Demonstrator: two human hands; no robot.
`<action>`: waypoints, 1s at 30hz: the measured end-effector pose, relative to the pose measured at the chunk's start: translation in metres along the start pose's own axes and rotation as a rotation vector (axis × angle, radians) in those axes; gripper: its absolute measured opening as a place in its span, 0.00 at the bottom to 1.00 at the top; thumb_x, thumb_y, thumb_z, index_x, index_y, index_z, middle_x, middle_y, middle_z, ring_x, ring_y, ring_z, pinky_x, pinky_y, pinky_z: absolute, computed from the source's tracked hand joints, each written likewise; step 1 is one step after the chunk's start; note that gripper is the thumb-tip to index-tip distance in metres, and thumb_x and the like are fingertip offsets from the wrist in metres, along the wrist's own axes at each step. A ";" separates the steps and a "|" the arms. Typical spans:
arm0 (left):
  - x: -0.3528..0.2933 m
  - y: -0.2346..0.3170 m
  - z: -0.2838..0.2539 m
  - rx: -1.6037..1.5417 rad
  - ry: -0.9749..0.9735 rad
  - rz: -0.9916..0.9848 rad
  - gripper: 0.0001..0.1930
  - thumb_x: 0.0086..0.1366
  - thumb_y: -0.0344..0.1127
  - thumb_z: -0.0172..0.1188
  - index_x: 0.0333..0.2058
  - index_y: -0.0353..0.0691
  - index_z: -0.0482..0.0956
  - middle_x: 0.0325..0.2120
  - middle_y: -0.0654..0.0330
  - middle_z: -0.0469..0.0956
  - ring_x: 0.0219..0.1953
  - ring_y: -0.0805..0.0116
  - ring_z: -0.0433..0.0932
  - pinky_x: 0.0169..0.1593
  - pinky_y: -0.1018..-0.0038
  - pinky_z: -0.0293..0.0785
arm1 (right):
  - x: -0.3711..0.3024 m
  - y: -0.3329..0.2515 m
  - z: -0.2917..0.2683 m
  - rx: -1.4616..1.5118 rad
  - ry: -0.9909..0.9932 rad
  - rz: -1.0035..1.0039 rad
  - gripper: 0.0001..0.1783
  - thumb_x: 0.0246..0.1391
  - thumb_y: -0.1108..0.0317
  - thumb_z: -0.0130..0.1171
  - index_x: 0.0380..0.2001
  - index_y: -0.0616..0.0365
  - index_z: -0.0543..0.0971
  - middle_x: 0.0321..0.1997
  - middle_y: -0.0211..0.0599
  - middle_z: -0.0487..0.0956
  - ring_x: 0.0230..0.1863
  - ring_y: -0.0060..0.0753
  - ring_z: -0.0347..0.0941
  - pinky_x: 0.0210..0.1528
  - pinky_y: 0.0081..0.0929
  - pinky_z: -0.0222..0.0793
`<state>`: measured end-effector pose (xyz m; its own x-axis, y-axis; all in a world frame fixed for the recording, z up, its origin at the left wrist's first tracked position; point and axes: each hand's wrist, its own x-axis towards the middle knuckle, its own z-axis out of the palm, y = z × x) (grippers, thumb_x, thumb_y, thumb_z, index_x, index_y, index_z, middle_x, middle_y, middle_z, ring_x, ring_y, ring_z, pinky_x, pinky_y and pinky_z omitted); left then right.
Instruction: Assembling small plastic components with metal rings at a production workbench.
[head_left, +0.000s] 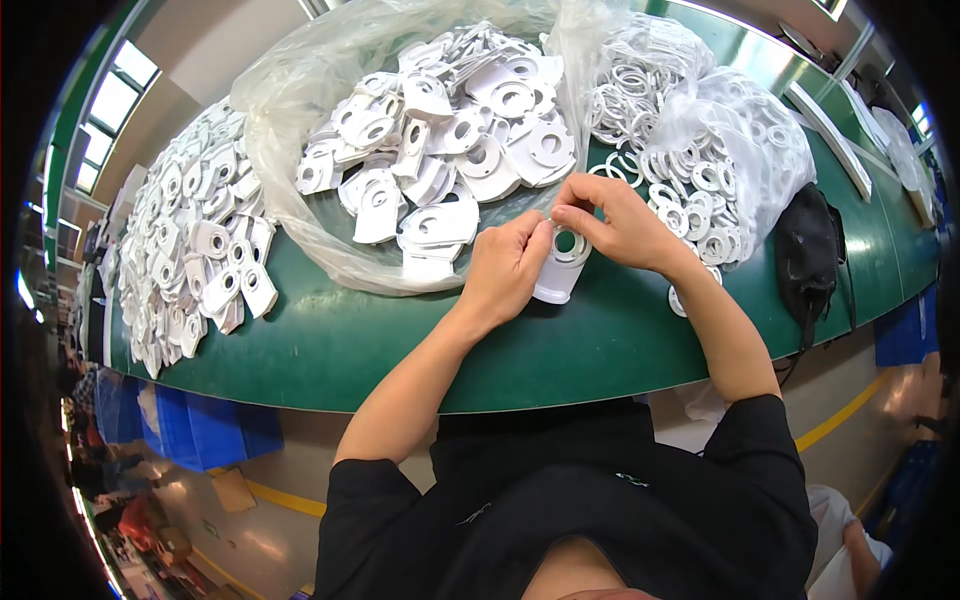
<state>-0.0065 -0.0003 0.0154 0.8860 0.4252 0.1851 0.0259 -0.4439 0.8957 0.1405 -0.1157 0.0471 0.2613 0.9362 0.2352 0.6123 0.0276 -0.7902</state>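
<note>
From my head view, the left hand (510,262) closes on the side of a white part (553,282), and the right hand (615,225) pinches narrow at its upper end; I can't tell whether a separate piece sits between those fingertips. The part is between both hands, above the table (430,350). My worry is a slip: smooth plastic and a fingertip grip could let it twist or drop. The right forearm reaches close beside loose rings (680,300), so a careless sweep could scatter them. I read no label or brand; pale marks on the black shirt (560,490) are too small to make out.
</note>
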 end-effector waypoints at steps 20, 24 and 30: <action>0.002 -0.009 -0.001 -0.608 -0.046 -0.067 0.16 0.71 0.41 0.43 0.29 0.37 0.73 0.22 0.69 0.69 0.26 0.77 0.64 0.32 0.77 0.63 | 0.002 0.011 0.017 0.233 0.110 0.093 0.09 0.59 0.71 0.52 0.33 0.67 0.78 0.27 0.29 0.77 0.30 0.15 0.68 0.34 0.15 0.63; 0.000 -0.007 0.000 -0.127 0.120 0.078 0.14 0.67 0.37 0.49 0.25 0.32 0.67 0.15 0.53 0.64 0.19 0.66 0.62 0.26 0.69 0.60 | 0.002 0.011 0.013 0.154 0.074 0.067 0.08 0.58 0.71 0.54 0.32 0.67 0.77 0.26 0.29 0.76 0.29 0.16 0.67 0.34 0.16 0.63; 0.002 -0.008 -0.004 0.023 0.131 0.083 0.16 0.67 0.38 0.49 0.24 0.32 0.67 0.15 0.53 0.66 0.18 0.64 0.63 0.26 0.69 0.61 | 0.001 0.010 0.015 0.118 0.079 0.091 0.08 0.58 0.71 0.55 0.32 0.66 0.76 0.26 0.29 0.76 0.30 0.16 0.67 0.34 0.16 0.63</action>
<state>-0.0064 0.0076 0.0101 0.8173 0.4852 0.3109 -0.0328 -0.4994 0.8657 0.1359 -0.1093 0.0311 0.3724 0.9064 0.1995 0.4926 -0.0108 -0.8702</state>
